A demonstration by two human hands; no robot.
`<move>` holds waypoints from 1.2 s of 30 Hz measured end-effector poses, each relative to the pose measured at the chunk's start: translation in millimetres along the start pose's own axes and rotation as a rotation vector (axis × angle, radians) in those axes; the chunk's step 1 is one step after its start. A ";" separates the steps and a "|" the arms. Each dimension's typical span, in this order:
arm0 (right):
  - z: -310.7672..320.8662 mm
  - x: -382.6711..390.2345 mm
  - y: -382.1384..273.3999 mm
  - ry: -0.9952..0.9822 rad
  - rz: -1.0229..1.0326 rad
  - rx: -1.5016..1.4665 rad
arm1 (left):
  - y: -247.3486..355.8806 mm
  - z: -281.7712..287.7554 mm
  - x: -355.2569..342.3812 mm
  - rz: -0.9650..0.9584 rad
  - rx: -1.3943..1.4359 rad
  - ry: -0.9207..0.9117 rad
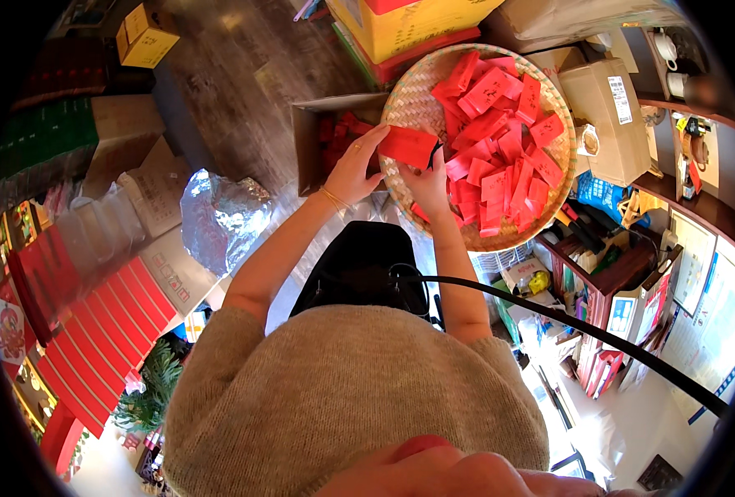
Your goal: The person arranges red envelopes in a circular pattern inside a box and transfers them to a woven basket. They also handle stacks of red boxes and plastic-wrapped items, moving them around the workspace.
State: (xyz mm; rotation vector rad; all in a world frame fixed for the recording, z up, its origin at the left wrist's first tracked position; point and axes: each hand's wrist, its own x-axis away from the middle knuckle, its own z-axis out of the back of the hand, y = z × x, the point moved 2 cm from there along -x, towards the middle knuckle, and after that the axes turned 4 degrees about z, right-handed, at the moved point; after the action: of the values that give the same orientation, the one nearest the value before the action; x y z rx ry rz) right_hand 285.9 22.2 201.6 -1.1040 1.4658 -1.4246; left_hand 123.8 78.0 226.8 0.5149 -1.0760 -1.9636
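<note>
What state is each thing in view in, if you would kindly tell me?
Red packet: held; whether sealed, unclear.
Left grip: touching the packet's left end; closure unclear.
Right grip: closed on its right end.
Woven tray: heaped with loose red packets.
Cardboard box: open, red packets inside.
Silver foil: crumpled.
Small yellow box: apparently shut.
Labelled carton: apparently shut.
</note>
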 end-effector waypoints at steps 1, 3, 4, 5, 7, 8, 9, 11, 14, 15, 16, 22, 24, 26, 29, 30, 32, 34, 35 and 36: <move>-1.0 1.7 -7.7 -0.001 0.000 -0.041 | 2.5 0.9 -2.4 -0.022 -0.009 -0.010; -0.7 5.0 -10.0 -0.078 0.032 0.004 | 7.7 1.7 -3.8 -0.081 -0.016 0.019; -0.5 7.0 -11.8 -0.113 0.045 0.026 | 9.5 0.7 -3.9 -0.110 -0.018 0.029; -2.4 10.4 -13.2 -0.140 0.052 0.024 | 8.0 1.0 -1.8 -0.095 -0.011 0.016; -6.4 18.1 -15.3 -0.195 0.063 0.023 | -2.3 4.5 9.8 -0.061 0.005 -0.009; -4.3 20.2 -14.7 -0.241 0.052 0.108 | -8.7 5.3 16.5 -0.015 -0.025 0.008; 0.8 23.8 -15.2 -0.238 0.044 0.148 | -16.3 6.1 24.4 0.030 -0.055 0.025; 13.0 31.3 -17.3 -0.235 0.028 0.221 | -49.3 11.9 40.3 0.107 -0.105 0.052; 48.2 26.8 -11.6 -0.135 0.110 0.420 | -108.3 17.1 64.2 0.210 -0.174 0.074; 61.9 22.4 -10.1 -0.105 0.140 0.468 | -118.9 19.6 69.9 0.249 -0.213 0.075; 78.9 14.7 -6.1 -0.058 0.221 0.584 | -125.1 21.2 68.6 0.279 -0.254 0.079; 172.8 -47.9 19.1 0.114 -0.016 0.737 | -106.6 13.1 38.9 0.182 -0.386 0.099; 196.8 -54.0 39.0 -0.134 0.015 0.903 | -91.7 -1.8 19.9 0.090 -0.315 0.110; 181.3 -46.0 37.5 -0.314 0.062 1.050 | -74.4 -13.5 8.4 0.017 -0.247 0.141; 139.7 -7.5 17.7 -0.398 0.121 1.271 | -44.9 -46.9 -15.4 -0.046 -0.122 0.060; 140.8 2.1 22.1 -0.390 0.116 1.335 | -35.0 -61.6 -26.2 -0.025 -0.077 0.006; 141.7 18.2 19.3 -0.316 0.117 1.424 | -18.0 -90.3 -44.0 0.032 0.006 -0.102; 148.7 29.0 1.7 -0.135 0.153 1.183 | -25.6 -131.3 -57.9 0.074 0.058 -0.107; 151.2 34.9 -7.0 -0.045 0.169 1.055 | -36.3 -148.7 -61.9 0.098 0.078 -0.111; 157.1 41.4 -17.4 0.063 0.179 1.021 | -45.7 -165.0 -67.1 0.238 0.137 -0.166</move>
State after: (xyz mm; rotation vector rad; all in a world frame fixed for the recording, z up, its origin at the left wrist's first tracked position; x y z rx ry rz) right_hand 423.7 -64.9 212.3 -0.2747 0.6460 -1.7461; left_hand 251.9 64.0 95.6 0.2840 -1.3195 -1.7551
